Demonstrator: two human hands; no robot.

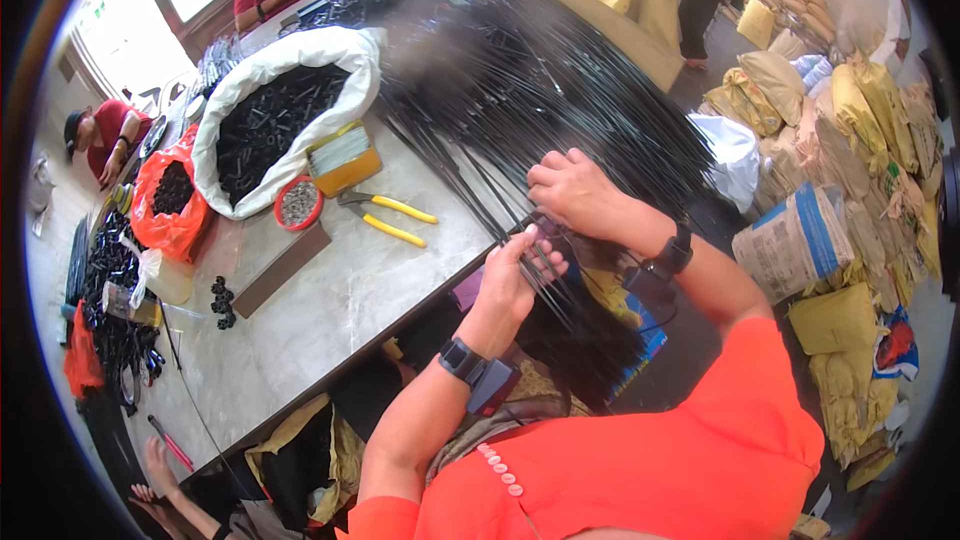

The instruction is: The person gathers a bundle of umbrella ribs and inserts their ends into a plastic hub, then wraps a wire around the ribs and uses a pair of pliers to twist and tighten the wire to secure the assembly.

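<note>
Over the table's near edge, my left hand (pixel 513 268) is closed around several thin black rods (pixel 556 298), whose ends stick out toward my lap. My right hand (pixel 578 196) is just beyond it to the right, fingers curled in close to the same rods; what lies inside them is hidden. Other black rods (pixel 620 90) lie in a wide heap across the far right of the table. Left of my hands are pliers (pixel 398 216) with yellow handles, a red dish (pixel 318 212) of small metal pieces and a yellow box (pixel 350 178) with pale strips.
A white sack (pixel 212 155) of black plastic pieces and an orange bag (pixel 150 235) stand on the grey table (pixel 340 290). A brown bar (pixel 270 275) lies nearby. Co-workers sit at the far and left sides; another stands behind. Yellow sacks (pixel 840 320) are piled right.
</note>
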